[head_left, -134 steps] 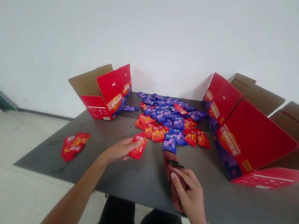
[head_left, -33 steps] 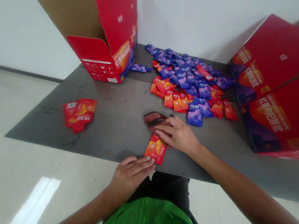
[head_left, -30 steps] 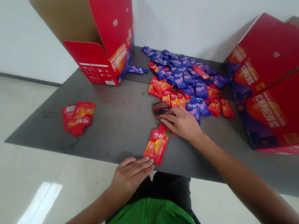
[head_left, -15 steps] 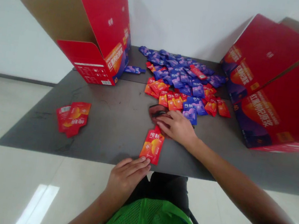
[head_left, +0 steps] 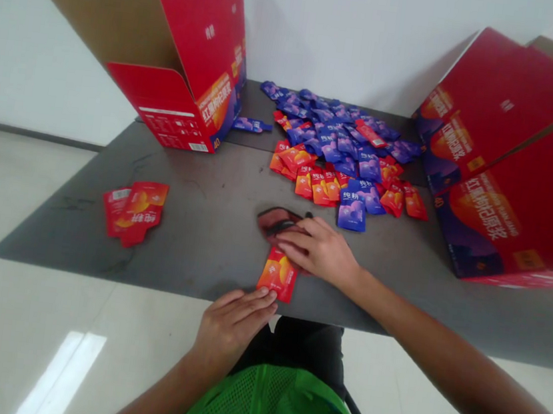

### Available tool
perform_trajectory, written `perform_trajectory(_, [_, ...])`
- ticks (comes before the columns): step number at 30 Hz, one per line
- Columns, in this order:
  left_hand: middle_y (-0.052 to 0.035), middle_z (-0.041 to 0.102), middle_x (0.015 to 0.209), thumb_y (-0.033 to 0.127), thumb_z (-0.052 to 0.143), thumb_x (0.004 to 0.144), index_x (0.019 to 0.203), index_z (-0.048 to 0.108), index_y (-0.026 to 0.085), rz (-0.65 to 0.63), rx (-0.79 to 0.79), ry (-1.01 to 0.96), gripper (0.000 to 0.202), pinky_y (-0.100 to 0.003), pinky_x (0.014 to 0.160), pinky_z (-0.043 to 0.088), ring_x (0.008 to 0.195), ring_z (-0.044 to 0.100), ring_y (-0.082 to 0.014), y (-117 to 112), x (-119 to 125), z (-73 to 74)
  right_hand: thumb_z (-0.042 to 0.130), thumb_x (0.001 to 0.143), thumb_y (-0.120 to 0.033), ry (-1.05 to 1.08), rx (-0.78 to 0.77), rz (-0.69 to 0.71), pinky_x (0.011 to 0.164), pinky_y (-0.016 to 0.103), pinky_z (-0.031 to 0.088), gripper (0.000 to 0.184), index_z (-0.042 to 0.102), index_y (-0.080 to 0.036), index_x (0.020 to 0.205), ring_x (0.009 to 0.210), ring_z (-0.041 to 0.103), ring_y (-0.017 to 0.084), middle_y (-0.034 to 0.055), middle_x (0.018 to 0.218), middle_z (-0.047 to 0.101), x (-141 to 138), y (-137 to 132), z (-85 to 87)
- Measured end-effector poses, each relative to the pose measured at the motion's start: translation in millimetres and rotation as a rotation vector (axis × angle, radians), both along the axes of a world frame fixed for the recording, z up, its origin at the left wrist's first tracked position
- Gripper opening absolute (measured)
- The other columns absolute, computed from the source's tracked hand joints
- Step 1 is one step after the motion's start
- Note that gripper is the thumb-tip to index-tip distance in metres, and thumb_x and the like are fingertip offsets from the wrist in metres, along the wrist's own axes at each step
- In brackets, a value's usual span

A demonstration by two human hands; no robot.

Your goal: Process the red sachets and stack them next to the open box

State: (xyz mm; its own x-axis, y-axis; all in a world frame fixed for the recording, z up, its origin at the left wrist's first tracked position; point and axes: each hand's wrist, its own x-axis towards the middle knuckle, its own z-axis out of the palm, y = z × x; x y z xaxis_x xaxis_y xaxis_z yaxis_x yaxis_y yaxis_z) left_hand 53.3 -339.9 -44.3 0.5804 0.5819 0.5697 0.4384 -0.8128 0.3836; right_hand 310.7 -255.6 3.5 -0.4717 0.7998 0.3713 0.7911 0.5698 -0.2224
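Near the bottom middle of the tabletop point(head_left: 194, 224), the left hand point(head_left: 231, 326) lay open, fingertips touching the lower end of a red sachet point(head_left: 277, 275); the right hand point(head_left: 318, 252) covered a dark pouch point(head_left: 275, 220), its grip unclear.

Bare packing room, white wall point(head_left: 357, 42), glossy tiled floor point(head_left: 13, 336), dark worktable point(head_left: 177, 235), open red cartons point(head_left: 186, 41), heaped sachets point(head_left: 334, 150)

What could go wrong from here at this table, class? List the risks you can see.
The red sachet touching the left hand sits at the table's front edge, so it could slip to the floor. The red and blue sachets lie mixed in the pile, so one might easily be picked up by mistake.
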Motion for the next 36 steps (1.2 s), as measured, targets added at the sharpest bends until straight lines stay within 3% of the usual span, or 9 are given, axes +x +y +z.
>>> perform_trajectory(4, [-0.0009,0.078,0.121,0.014,0.060,0.103,0.116,0.072,0.021,0.015,0.004,-0.012,0.019,-0.035,0.091,0.052,0.110,0.074,-0.0186,-1,2,-0.3,0.060,0.101,-0.037,-0.063,0.087,-0.081,0.086,0.037,0.052,0.024,0.078,-0.026,0.113,0.096,0.061,0.022,0.0082,0.102,0.070,9,21,21.0])
perform_trajectory(8, [0.0001,0.080,0.111,0.016,0.060,0.103,0.106,0.075,0.023,0.026,0.014,-0.015,0.016,-0.034,0.089,0.053,0.100,0.076,-0.0179,-1,3,5.1,0.063,0.100,-0.037,0.058,0.093,0.091,0.082,0.034,0.052,0.026,0.075,-0.030,0.122,0.095,0.061,0.020,0.0053,0.104,0.070,-27,-30,30.2])
perform_trajectory(12, [0.0001,0.081,0.099,0.017,0.058,0.104,0.098,0.076,0.022,0.036,0.014,-0.015,0.020,-0.033,0.087,0.053,0.090,0.077,-0.0165,1,4,9.9,0.063,0.100,-0.037,0.065,0.012,0.223,0.078,0.030,0.053,0.026,0.075,-0.029,0.122,0.091,0.061,0.018,0.0038,0.102,0.070,-41,-58,11.7])
perform_trajectory(16, [0.0008,0.079,0.118,0.017,0.058,0.105,0.110,0.074,0.022,0.017,0.024,-0.036,0.018,-0.032,0.089,0.051,0.106,0.075,-0.0158,1,4,11.5,0.061,0.101,-0.040,-0.003,-0.009,0.051,0.083,0.034,0.053,0.026,0.076,-0.030,0.119,0.098,0.061,0.020,0.0057,0.105,0.070,-6,-8,-0.9])
perform_trajectory(20, [0.0018,0.079,0.117,0.017,0.060,0.104,0.110,0.074,0.022,0.027,0.019,-0.049,0.016,-0.031,0.089,0.051,0.107,0.075,-0.0150,1,5,9.8,0.057,0.103,-0.038,-0.116,0.058,-0.080,0.084,0.038,0.053,0.028,0.077,-0.027,0.120,0.096,0.061,0.023,0.0087,0.103,0.070,16,32,18.2])
perform_trajectory(24, [0.0019,0.079,0.118,0.016,0.062,0.102,0.109,0.074,0.022,0.036,0.008,-0.054,0.015,-0.031,0.091,0.051,0.107,0.075,-0.0150,0,5,7.9,0.059,0.102,-0.035,0.005,0.115,0.006,0.086,0.037,0.053,0.028,0.074,-0.028,0.124,0.098,0.061,0.022,0.0073,0.107,0.070,-11,-6,34.8])
perform_trajectory(29, [0.0007,0.081,0.106,0.014,0.063,0.101,0.103,0.076,0.021,0.029,-0.022,-0.037,0.015,-0.032,0.091,0.053,0.097,0.077,-0.0154,0,4,9.8,0.063,0.100,-0.036,0.036,0.031,0.237,0.079,0.030,0.053,0.026,0.075,-0.027,0.120,0.091,0.060,0.019,0.0053,0.099,0.069,-39,-59,14.5])
perform_trajectory(33, [-0.0005,0.078,0.118,0.016,0.060,0.103,0.110,0.075,0.022,0.022,-0.010,-0.027,0.018,-0.031,0.092,0.053,0.108,0.075,-0.0155,0,4,11.8,0.061,0.101,-0.037,-0.023,0.009,0.084,0.083,0.033,0.052,0.025,0.076,-0.029,0.120,0.097,0.061,0.020,0.0065,0.104,0.069,-12,-15,1.2])
perform_trajectory(36, [-0.0004,0.079,0.118,0.017,0.060,0.103,0.110,0.075,0.022,0.031,0.008,-0.025,0.016,-0.031,0.091,0.054,0.108,0.075,-0.0157,0,4,10.9,0.059,0.102,-0.037,-0.136,0.076,-0.032,0.081,0.035,0.051,0.025,0.079,-0.025,0.112,0.094,0.061,0.022,0.0085,0.099,0.069,11,31,11.6])
